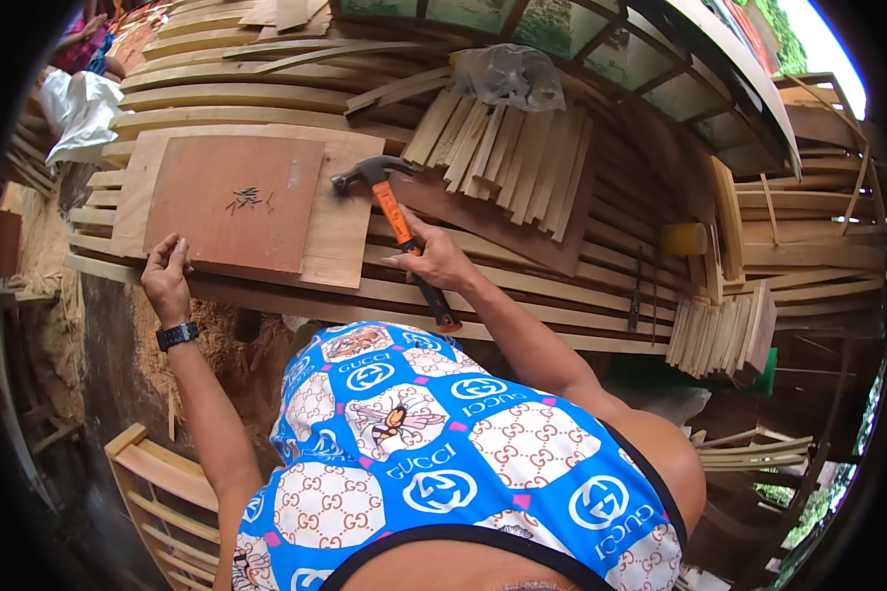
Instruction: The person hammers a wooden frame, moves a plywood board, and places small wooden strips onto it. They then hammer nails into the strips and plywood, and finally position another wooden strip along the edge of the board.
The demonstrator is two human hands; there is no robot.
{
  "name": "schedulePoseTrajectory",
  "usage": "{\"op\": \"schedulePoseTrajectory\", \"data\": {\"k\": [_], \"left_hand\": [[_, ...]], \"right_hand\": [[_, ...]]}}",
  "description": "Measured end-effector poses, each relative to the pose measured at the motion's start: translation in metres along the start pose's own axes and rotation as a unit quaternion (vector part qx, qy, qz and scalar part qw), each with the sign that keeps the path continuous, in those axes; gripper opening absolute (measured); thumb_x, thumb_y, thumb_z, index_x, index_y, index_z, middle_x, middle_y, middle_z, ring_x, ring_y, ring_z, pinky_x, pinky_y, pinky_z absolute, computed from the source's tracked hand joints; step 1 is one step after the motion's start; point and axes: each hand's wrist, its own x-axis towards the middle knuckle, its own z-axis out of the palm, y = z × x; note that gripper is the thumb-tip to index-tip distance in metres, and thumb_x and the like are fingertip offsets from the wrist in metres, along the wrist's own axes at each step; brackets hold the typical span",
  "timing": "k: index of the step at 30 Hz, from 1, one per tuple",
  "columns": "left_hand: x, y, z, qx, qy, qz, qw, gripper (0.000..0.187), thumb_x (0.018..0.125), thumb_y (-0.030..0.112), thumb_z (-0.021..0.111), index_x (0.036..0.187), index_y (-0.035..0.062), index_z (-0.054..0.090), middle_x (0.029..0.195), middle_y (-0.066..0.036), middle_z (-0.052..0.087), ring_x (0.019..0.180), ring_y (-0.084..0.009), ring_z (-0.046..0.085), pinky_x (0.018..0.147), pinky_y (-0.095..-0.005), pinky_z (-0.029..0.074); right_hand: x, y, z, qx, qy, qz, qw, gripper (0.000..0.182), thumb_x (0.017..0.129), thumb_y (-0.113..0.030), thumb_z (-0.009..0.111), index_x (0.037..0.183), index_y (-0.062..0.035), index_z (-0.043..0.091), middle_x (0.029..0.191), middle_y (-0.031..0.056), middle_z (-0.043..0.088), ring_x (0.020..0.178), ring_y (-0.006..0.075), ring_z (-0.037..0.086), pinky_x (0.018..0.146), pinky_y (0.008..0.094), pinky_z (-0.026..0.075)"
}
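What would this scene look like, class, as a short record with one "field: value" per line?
Right hand: grip around the handle of a hammer
Left hand: by the brown board's near left corner
Brown board: on a paler board
Nails: loose pile on the brown board
Sticks: stacked beyond the hammer, clear plastic bag at their far end

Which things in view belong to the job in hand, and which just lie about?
Probably the job:
hammer, in the right hand
nails
reddish board, under the nails

Seemingly just lying about:
wood strips
plastic bag, on the strips
yellow container
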Motion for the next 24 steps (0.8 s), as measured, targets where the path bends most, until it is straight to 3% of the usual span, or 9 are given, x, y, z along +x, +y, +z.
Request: {"op": "schedulePoseTrajectory", "data": {"k": [1,3,4,6,8,11,15,19,24], "left_hand": [[0.005,0.004,0.007,0.031,-0.009,0.002,0.999,0.022,0.099,0.010,0.071,0.118,-0.0013,0.072,0.089,0.001,0.070,0.072,-0.0048,0.059,0.063,-0.0210,0.049],[0.012,0.009,0.020,0.071,-0.018,0.016,0.997,0.020,0.098,0.011,0.072,0.115,-0.0006,0.073,0.088,0.000,0.070,0.072,-0.0063,0.060,0.065,-0.0225,0.050],[0.016,0.011,0.024,0.112,-0.017,0.027,0.993,0.018,0.098,0.012,0.072,0.112,0.0002,0.073,0.087,-0.001,0.071,0.072,-0.0078,0.061,0.066,-0.0239,0.051],[0.017,0.011,0.029,0.160,-0.011,0.058,0.985,0.017,0.097,0.011,0.073,0.110,0.0005,0.073,0.088,-0.001,0.071,0.073,-0.0079,0.062,0.067,-0.0241,0.052],[0.017,0.016,0.032,0.206,-0.003,0.091,0.974,0.015,0.097,0.010,0.073,0.108,0.0009,0.073,0.088,-0.001,0.070,0.074,-0.0080,0.062,0.068,-0.0243,0.052],[0.011,0.022,0.036,0.220,0.004,0.111,0.969,0.015,0.095,0.009,0.074,0.106,-0.0002,0.074,0.090,-0.003,0.072,0.081,-0.0107,0.066,0.075,-0.0272,0.054],[0.009,0.014,0.037,0.207,-0.016,0.140,0.968,0.013,0.094,0.008,0.072,0.103,0.0008,0.076,0.093,-0.006,0.075,0.082,-0.0146,0.068,0.076,-0.0300,0.054],[0.000,0.022,0.037,0.247,0.003,0.155,0.957,0.012,0.095,0.004,0.070,0.104,-0.0002,0.076,0.096,-0.010,0.075,0.082,-0.0179,0.070,0.076,-0.0308,0.055],[-0.003,0.026,0.037,0.255,-0.009,0.171,0.952,0.012,0.094,0.002,0.070,0.104,-0.0017,0.075,0.098,-0.012,0.075,0.084,-0.0202,0.071,0.077,-0.0319,0.056]], "right_hand": [[0.005,0.019,0.005,0.002,0.008,0.002,1.000,0.095,0.085,-0.018,0.083,0.164,-0.0057,0.030,0.079,0.0032,0.065,0.068,0.0138,0.065,0.065,0.0302,0.057],[0.015,0.037,0.011,-0.208,0.174,-0.277,0.922,0.075,0.088,-0.022,0.079,0.154,-0.0036,0.048,0.088,0.0079,0.073,0.076,0.0145,0.068,0.073,0.0304,0.057],[0.015,0.034,0.005,-0.207,0.179,-0.276,0.921,0.075,0.088,-0.022,0.079,0.154,-0.0036,0.048,0.088,0.0079,0.073,0.076,0.0145,0.068,0.073,0.0304,0.057],[0.005,0.015,-0.013,-0.094,0.152,-0.058,0.982,0.053,0.090,-0.025,0.077,0.135,0.0011,0.066,0.096,0.0123,0.077,0.083,0.0163,0.070,0.077,0.0313,0.057],[0.006,-0.013,-0.038,-0.101,0.278,-0.070,0.953,0.038,0.088,-0.024,0.074,0.114,0.0033,0.075,0.090,0.0182,0.076,0.082,0.0225,0.073,0.075,0.0352,0.058],[0.025,0.000,-0.080,-0.218,0.400,-0.059,0.888,0.037,0.090,-0.024,0.070,0.120,-0.0025,0.074,0.107,0.0226,0.069,0.093,0.0364,0.071,0.086,0.0427,0.057],[0.039,-0.009,-0.102,-0.353,0.302,0.062,0.884,0.041,0.091,-0.037,0.069,0.125,-0.0152,0.075,0.123,0.0251,0.063,0.113,0.0408,0.065,0.101,0.0478,0.054],[0.046,0.002,-0.115,-0.353,0.321,0.064,0.877,0.046,0.091,-0.039,0.069,0.128,-0.0131,0.074,0.114,0.0254,0.068,0.113,0.0414,0.066,0.101,0.0464,0.052],[0.047,0.027,-0.133,-0.242,0.434,-0.011,0.868,0.049,0.087,-0.018,0.058,0.132,-0.0023,0.068,0.120,0.0299,0.067,0.116,0.0450,0.064,0.102,0.0504,0.052]]}}
